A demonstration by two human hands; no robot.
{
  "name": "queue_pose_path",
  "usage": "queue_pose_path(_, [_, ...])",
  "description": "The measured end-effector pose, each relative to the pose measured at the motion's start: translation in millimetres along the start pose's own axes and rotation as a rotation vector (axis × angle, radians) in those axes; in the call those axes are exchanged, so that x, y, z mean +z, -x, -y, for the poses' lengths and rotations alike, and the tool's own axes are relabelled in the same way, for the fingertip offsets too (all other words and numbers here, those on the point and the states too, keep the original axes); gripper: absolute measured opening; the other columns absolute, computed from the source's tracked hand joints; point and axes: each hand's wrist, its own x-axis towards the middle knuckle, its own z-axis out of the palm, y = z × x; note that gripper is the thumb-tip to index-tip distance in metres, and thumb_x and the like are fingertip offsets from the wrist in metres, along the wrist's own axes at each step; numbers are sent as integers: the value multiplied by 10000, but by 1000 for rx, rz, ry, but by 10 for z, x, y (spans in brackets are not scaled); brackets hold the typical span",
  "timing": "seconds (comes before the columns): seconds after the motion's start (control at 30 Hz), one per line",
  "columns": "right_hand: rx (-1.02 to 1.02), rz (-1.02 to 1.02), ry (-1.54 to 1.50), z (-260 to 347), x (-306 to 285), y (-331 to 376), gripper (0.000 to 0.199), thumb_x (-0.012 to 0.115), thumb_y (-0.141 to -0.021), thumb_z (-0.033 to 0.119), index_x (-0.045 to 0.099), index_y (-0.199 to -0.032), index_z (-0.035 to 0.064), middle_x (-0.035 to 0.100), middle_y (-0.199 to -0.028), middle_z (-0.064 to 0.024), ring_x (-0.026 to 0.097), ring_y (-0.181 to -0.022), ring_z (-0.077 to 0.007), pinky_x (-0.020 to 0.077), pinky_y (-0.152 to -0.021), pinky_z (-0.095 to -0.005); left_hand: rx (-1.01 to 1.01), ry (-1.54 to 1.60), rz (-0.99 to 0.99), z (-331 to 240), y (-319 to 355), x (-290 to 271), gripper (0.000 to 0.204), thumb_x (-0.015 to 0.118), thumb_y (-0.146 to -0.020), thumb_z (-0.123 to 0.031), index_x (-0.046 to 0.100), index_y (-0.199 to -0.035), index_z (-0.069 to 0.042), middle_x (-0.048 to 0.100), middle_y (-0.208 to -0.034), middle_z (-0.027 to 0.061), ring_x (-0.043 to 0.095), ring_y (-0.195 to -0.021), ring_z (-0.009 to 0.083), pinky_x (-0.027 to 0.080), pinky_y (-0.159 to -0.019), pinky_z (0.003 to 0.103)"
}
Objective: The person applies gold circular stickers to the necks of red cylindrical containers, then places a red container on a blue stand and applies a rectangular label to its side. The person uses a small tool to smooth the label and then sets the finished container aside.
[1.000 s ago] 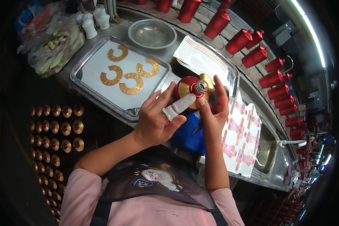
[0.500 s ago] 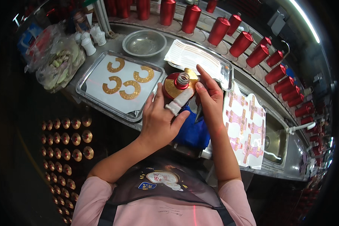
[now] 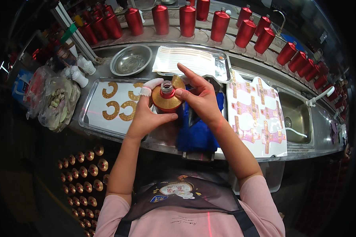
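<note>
A red bottle (image 3: 167, 87) with a clear threaded neck is tilted toward me above the counter. My left hand (image 3: 148, 114) wraps around its left side, thumb in front; a white covering is on one finger. Around the bottle's shoulder lies a shiny gold C-shaped label (image 3: 162, 101), with one end sticking up beside the neck. At the right of the neck, my right hand (image 3: 201, 96) presses the label with its thumb, while its other fingers stretch upward. Behind the hands, a metal tray with a white sheet (image 3: 94, 104) bears several more gold labels (image 3: 110, 90).
Below the bottle is a blue cloth (image 3: 197, 134) over a stand. A steel bowl (image 3: 131, 60) and striped strips (image 3: 186, 59) lie behind. To the right are a sheet of pink-gold labels (image 3: 257, 114) and a sink (image 3: 294, 118). Red bottles (image 3: 188, 19) line a conveyor; gold-topped bottles (image 3: 83, 172) stand lower left.
The bottle and both hands have moved left and slightly down in the picture as the view shifted. My left covered finger has gone from the front of the bottle to behind its left side.
</note>
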Motion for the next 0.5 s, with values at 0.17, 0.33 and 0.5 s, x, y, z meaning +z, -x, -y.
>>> queue_pose_path(0.17, [55,-50,-18,-6,42,46,684,748,-887,0,503,-1522,74,605,-1342,-51,613,-924,-32,523,-783,-191,6,142,95,49,2,-145,1098,949,-615,-77,345,-1532,-60,502,-1420,94,469,-1379,218,360,-1176,356])
queue_pose_path(0.33, [96,-79,-113,30,58,70,687,737,-881,-23,500,-1520,62,639,-1227,-31,599,-928,-31,508,-771,-177,-129,284,108,52,56,-94,1093,987,-592,-157,393,-1504,-54,474,-1455,102,479,-1366,218,377,-1159,356])
queue_pose_path(0.5, [130,-113,-67,58,85,104,695,725,-877,-37,481,-1523,33,635,-1275,-65,610,-967,-49,510,-795,-179,62,-65,83,12,70,-144,1044,954,-619,-110,402,-1502,-36,500,-1445,96,495,-1358,218,381,-1159,357])
